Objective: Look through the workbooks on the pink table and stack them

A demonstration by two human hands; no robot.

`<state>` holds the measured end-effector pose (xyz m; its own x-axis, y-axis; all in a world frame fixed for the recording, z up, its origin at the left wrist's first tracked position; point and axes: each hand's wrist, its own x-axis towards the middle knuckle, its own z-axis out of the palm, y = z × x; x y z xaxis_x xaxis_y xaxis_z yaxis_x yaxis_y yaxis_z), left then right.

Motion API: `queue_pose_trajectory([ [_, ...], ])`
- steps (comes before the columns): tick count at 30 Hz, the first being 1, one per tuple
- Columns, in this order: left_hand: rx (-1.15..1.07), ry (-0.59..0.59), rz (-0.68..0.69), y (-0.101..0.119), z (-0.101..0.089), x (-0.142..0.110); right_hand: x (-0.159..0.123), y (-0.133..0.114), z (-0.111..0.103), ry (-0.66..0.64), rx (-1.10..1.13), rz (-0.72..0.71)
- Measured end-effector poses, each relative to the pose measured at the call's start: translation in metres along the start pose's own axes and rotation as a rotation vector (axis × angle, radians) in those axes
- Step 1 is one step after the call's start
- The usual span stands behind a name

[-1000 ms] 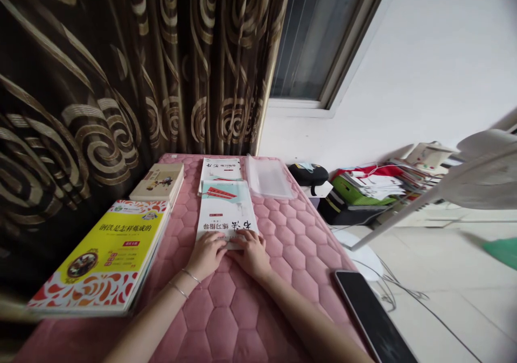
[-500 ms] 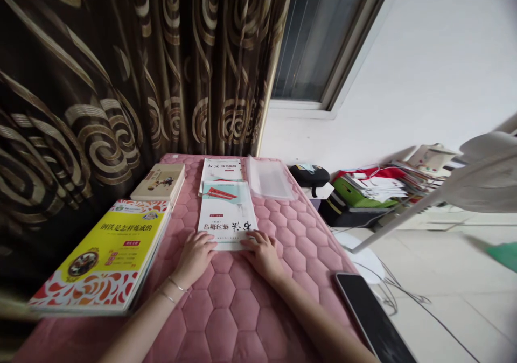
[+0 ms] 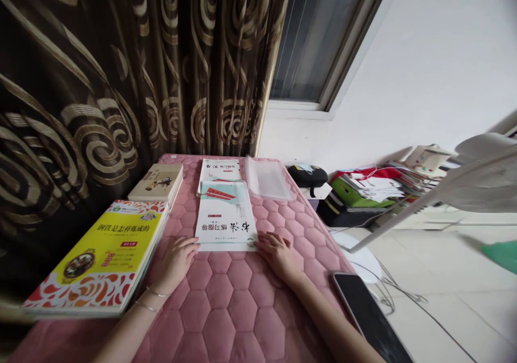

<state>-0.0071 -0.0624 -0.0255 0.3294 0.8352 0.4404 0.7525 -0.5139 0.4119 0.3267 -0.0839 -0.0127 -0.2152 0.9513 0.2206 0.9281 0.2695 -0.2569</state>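
A white workbook (image 3: 226, 217) with a teal and red cover picture lies flat on the pink quilted cover. My left hand (image 3: 180, 258) rests at its near left corner, fingertips at the edge. At the opposite near corner, my right hand (image 3: 278, 252) lies with fingers stretched beside the edge. Both hands are open and neither grips anything. Beyond the workbook, partly beneath its far end, is another white booklet (image 3: 220, 169). To the right of that booklet lie clear plastic sleeves (image 3: 270, 179).
On the left lie a thick yellow book (image 3: 111, 244) and a beige book stack (image 3: 157, 182). A phone (image 3: 365, 312) lies at the right edge. Past it stands a white lamp (image 3: 404, 212) with cables on the floor. A patterned curtain (image 3: 121, 72) hangs behind.
My hands have moved apart, the left one leftward and the right one rightward, off the workbook's near edge to its corners. The workbook stays in about the same place.
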Motion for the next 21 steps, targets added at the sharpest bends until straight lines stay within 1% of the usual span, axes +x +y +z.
queue_pose_trajectory([
  [4,0.031,-0.016,0.008,0.006,-0.005,0.0,0.0,-0.001,-0.002,-0.012,0.012,0.01],
  [8,0.167,-0.027,-0.027,0.026,-0.003,0.006,0.001,-0.013,0.0,0.019,0.018,0.008],
  [10,0.205,-0.047,-0.034,0.042,0.004,0.013,0.004,-0.025,0.004,0.046,0.024,-0.017],
  [12,0.201,-0.073,-0.005,0.057,0.015,0.02,0.01,-0.039,0.009,0.059,0.03,-0.053],
  [15,0.176,-0.1,0.039,0.072,0.03,0.029,0.02,-0.057,0.016,0.05,0.038,-0.105],
  [18,0.175,-0.108,0.026,0.075,0.039,0.032,0.028,-0.066,0.02,0.03,0.045,-0.133],
  [21,0.178,-0.106,0.007,0.073,0.042,0.03,0.031,-0.067,0.022,0.026,0.044,-0.133],
])
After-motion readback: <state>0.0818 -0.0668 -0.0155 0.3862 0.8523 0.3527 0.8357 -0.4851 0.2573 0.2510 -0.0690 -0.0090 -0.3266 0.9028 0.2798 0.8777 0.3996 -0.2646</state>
